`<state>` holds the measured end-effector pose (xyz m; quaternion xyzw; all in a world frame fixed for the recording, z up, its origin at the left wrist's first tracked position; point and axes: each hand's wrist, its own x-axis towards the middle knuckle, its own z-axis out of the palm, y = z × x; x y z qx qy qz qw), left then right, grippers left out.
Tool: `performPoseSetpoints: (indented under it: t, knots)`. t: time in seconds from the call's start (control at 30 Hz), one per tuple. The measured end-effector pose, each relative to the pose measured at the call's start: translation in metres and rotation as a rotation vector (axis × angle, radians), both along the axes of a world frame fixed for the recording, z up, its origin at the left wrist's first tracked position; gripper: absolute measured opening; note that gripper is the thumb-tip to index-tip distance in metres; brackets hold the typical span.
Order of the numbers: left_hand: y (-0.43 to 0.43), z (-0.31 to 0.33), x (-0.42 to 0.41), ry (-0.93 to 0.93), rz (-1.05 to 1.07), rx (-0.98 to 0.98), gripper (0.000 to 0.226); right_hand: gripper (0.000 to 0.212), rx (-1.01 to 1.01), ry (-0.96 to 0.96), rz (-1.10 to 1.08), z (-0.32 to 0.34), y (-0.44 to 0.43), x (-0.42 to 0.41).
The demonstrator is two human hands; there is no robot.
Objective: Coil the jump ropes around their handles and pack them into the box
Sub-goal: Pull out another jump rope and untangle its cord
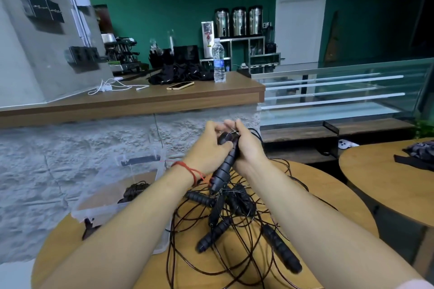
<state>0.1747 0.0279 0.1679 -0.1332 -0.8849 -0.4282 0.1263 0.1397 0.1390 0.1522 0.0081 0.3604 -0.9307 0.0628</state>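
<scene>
The black ribbed plastic jump-rope handles [225,166], seemingly two together, are held slanted just above the heap of tangled thin black cords and loose handles [237,204]. The left hand [206,148] and right hand [249,148] both have fingers clamped round their upper end. The cord trails into the heap, so winding could drag up neighbouring loops and knot. Left of the heap stands the clear plastic box [112,185] holding one coiled rope [136,191]. Hard tugs might sweep handles off the round wooden bench [328,195].

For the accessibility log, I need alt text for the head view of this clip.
The left hand and right hand grip black jump-rope handles above a round wooden table strewn with tangled ropes. A clear plastic box at the left holds one coiled rope.
</scene>
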Motion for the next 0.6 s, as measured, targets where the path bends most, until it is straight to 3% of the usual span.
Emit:
performPoseSetpoints:
  t: [0.23, 0.37, 0.5, 0.57, 0.6]
  knots:
    - [-0.002, -0.022, 0.012, 0.033, 0.144, -0.370, 0.083, 0.046, 0.041, 0.028, -0.096, 0.005, -0.002, 0.009]
    - [0.000, -0.030, 0.011, 0.169, 0.328, -0.471, 0.058, 0.056, 0.054, 0.020, -0.062, 0.006, -0.008, 0.014]
    - [-0.026, -0.032, 0.004, 0.191, 0.399, -0.482, 0.042, 0.042, -0.116, 0.006, -0.079, 0.014, 0.008, 0.004]
    - [-0.053, -0.030, -0.010, 0.055, 0.418, -0.304, 0.032, 0.038, -0.224, -0.020, -0.106, 0.019, 0.031, -0.003]
    - [-0.071, -0.030, -0.019, -0.055, 0.433, -0.098, 0.025, 0.038, -0.258, -0.025, -0.113, 0.021, 0.044, -0.006]
